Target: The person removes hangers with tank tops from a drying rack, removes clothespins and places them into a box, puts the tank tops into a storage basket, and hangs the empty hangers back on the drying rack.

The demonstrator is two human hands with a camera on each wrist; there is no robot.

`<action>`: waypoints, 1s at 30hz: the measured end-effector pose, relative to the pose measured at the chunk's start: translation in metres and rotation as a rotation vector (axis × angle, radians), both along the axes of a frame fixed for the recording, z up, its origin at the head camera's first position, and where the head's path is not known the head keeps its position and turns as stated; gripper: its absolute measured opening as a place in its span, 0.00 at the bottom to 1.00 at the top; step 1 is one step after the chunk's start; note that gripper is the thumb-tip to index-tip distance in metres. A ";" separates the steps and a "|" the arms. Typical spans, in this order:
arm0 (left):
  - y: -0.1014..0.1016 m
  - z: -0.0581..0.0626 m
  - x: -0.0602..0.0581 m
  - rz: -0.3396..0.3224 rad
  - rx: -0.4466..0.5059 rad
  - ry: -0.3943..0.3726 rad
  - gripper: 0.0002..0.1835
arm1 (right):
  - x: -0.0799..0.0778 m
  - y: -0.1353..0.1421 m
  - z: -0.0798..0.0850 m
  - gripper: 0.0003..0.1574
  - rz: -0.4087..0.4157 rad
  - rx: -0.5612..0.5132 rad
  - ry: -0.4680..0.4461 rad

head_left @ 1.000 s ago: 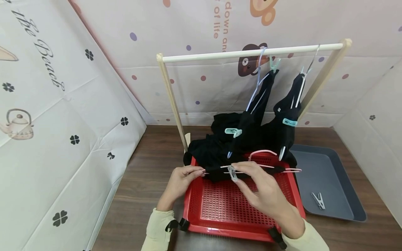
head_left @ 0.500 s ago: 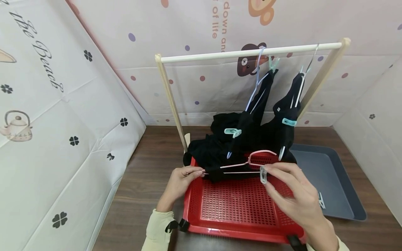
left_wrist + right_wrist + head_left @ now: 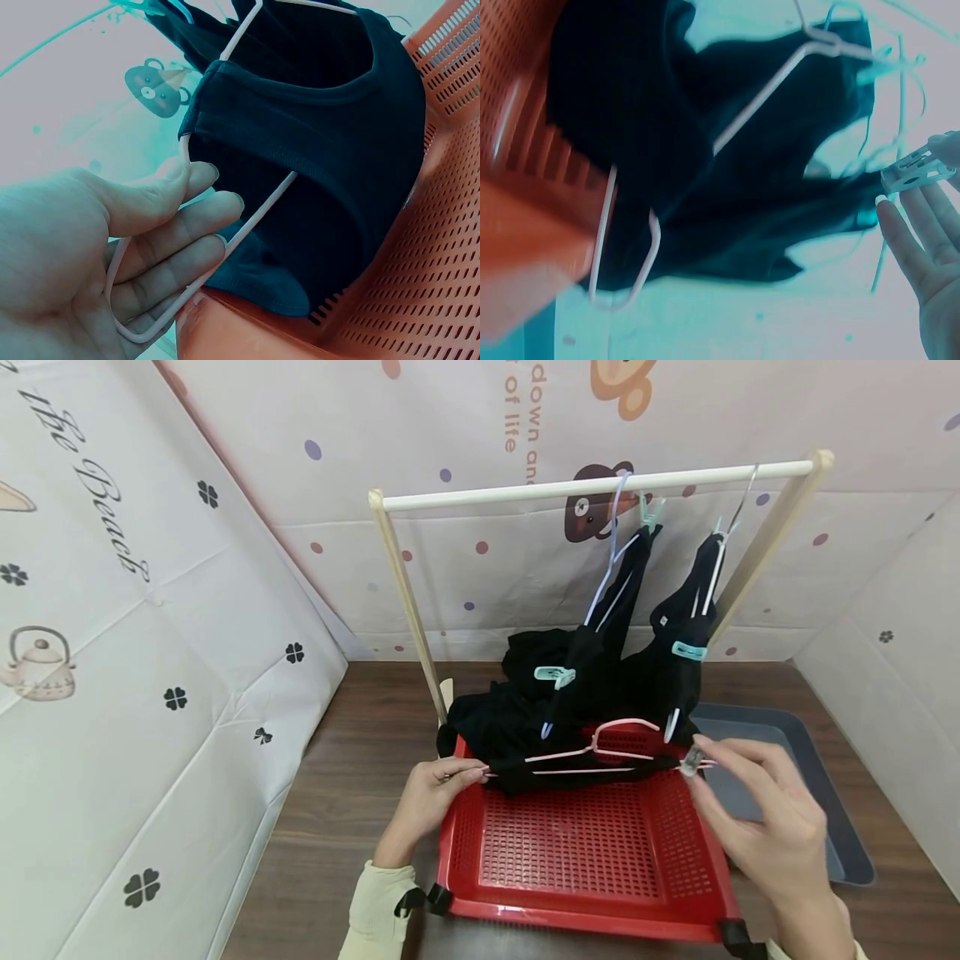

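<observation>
My left hand [image 3: 431, 793] pinches the left end of a pink hanger [image 3: 262, 210], seen closely in the left wrist view. A black garment [image 3: 322, 112] is draped on this hanger, its straps over the two ends. Between thumb and fingers my right hand [image 3: 768, 814] pinches a clear grey clothespin [image 3: 692, 762], which overlaps the hanger's right end in the head view. In the right wrist view the clothespin [image 3: 919, 171] sits at the fingertips, apart from the near hanger end. Hanger and garment lie over the back part of a red basket [image 3: 577, 914].
Behind the basket stands a rack with a white bar [image 3: 510, 493]. From it hang black garments on a blue hanger [image 3: 609, 578] and a white hanger [image 3: 716, 577], held with turquoise clothespins [image 3: 690, 651]. A grey tray [image 3: 847, 852] lies at the right, partly behind my right hand.
My right hand has moved right along the hanger with the clothespin, from the middle to the right end. It now covers the clothespin lying in the tray. My left hand stays put.
</observation>
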State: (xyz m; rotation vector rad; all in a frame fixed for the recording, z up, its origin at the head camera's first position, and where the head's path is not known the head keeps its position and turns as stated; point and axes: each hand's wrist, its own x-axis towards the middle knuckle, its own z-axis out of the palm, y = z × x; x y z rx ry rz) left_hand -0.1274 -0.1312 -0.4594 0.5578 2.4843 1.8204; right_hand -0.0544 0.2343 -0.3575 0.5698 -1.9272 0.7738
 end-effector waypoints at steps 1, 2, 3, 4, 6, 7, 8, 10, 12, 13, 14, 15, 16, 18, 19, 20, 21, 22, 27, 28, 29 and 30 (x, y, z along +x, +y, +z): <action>0.000 0.000 0.000 0.001 -0.002 0.001 0.08 | -0.001 0.005 -0.001 0.38 -0.022 -0.004 -0.003; 0.000 0.000 0.000 0.001 -0.003 0.002 0.08 | -0.002 0.010 -0.002 0.38 -0.043 -0.003 -0.009; 0.000 0.000 0.000 0.002 -0.004 0.000 0.08 | -0.002 0.015 -0.004 0.39 -0.067 0.002 -0.020; 0.000 0.000 0.000 0.002 -0.005 -0.002 0.08 | -0.002 0.020 -0.006 0.40 -0.091 0.008 -0.033; 0.000 0.000 0.000 0.001 -0.006 -0.003 0.08 | -0.003 0.029 -0.009 0.41 -0.128 0.020 -0.053; 0.000 0.000 0.000 -0.001 -0.006 -0.002 0.08 | -0.004 0.033 -0.012 0.42 -0.144 0.027 -0.060; 0.000 0.000 -0.001 -0.002 -0.007 -0.001 0.08 | -0.004 0.037 -0.014 0.43 -0.166 0.039 -0.073; 0.000 -0.001 -0.001 -0.004 -0.008 0.004 0.08 | -0.005 0.046 -0.020 0.45 -0.203 0.051 -0.095; 0.000 -0.001 -0.001 -0.006 -0.007 0.006 0.08 | -0.006 0.054 -0.026 0.46 -0.235 0.058 -0.120; 0.000 0.000 -0.001 -0.006 -0.008 0.006 0.08 | -0.007 0.058 -0.029 0.46 -0.247 0.057 -0.129; 0.000 0.000 -0.001 -0.005 -0.006 0.005 0.08 | -0.007 0.062 -0.031 0.47 -0.260 0.059 -0.150; 0.000 0.000 -0.001 -0.004 -0.006 0.004 0.08 | -0.007 0.065 -0.034 0.48 -0.272 0.060 -0.169; 0.000 0.000 0.000 -0.003 -0.006 0.009 0.08 | -0.007 0.068 -0.036 0.48 -0.281 0.059 -0.182; 0.000 0.001 0.000 0.001 -0.004 0.007 0.08 | -0.007 0.072 -0.039 0.48 -0.289 0.059 -0.208; 0.000 0.001 0.000 0.004 -0.005 0.007 0.08 | -0.007 0.074 -0.040 0.48 -0.289 0.061 -0.221; 0.000 0.001 0.000 0.006 -0.004 0.004 0.08 | -0.007 0.076 -0.042 0.49 -0.291 0.064 -0.239; 0.000 0.001 0.000 0.006 -0.003 0.005 0.08 | -0.007 0.077 -0.043 0.49 -0.289 0.064 -0.246; 0.000 0.001 0.000 0.007 -0.002 0.002 0.08 | -0.008 0.079 -0.044 0.49 -0.287 0.067 -0.255; 0.001 0.001 0.000 0.006 0.001 -0.013 0.08 | -0.012 0.087 -0.053 0.39 -0.294 0.073 -0.276; 0.001 0.002 0.001 0.007 0.000 -0.017 0.08 | -0.014 0.089 -0.056 0.33 -0.298 0.073 -0.279; 0.001 0.002 0.001 0.007 -0.001 -0.018 0.08 | -0.015 0.090 -0.058 0.28 -0.307 0.070 -0.286; 0.001 0.002 0.001 0.008 -0.001 -0.020 0.08 | -0.015 0.092 -0.061 0.27 -0.318 0.069 -0.302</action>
